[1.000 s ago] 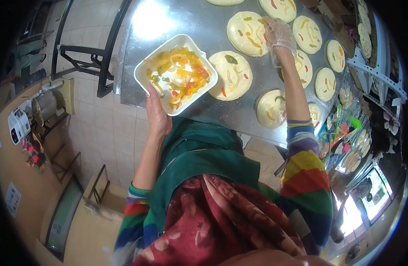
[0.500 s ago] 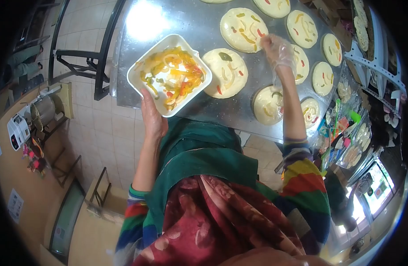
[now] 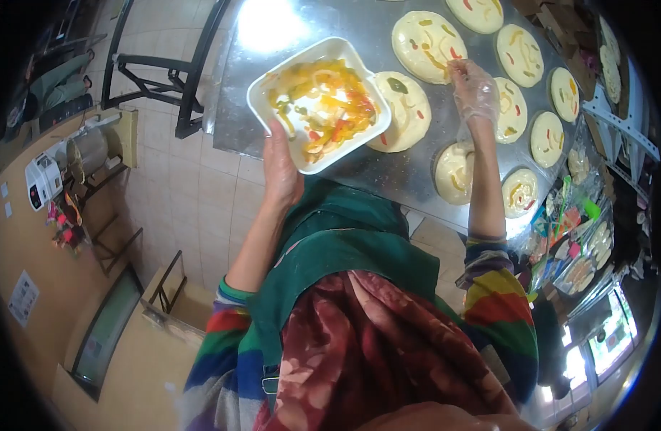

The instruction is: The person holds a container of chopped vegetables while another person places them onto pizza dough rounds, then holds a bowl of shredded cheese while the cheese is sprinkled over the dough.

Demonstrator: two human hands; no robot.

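Note:
My left hand (image 3: 281, 169) grips the near corner of a white square dish (image 3: 257, 104), held tilted above the table edge. Strips of yellow, red and green pepper (image 3: 352, 108) lie inside it. My right hand (image 3: 475, 92) wears a clear plastic glove; its fingertips are pinched together at the near right edge of a round of pale dough (image 3: 425, 44). Whether they hold a strip is too small to tell. Pepper pieces dot that round. Another dough round (image 3: 409, 108) is partly covered by the dish, and a smaller one (image 3: 454, 174) lies beside my right forearm.
More topped dough rounds (image 3: 519, 56) spread over the shiny metal table (image 3: 233, 118). Plastic bags and packets (image 3: 560, 215) crowd its right end. A black metal frame (image 3: 190, 79) stands to the left, and a white machine with a metal bowl (image 3: 46, 179) sits further off.
The view has shifted, so the table appears further right. My left hand has brought the dish slightly right, over more of the nearby round. My right hand stays at the same round's edge.

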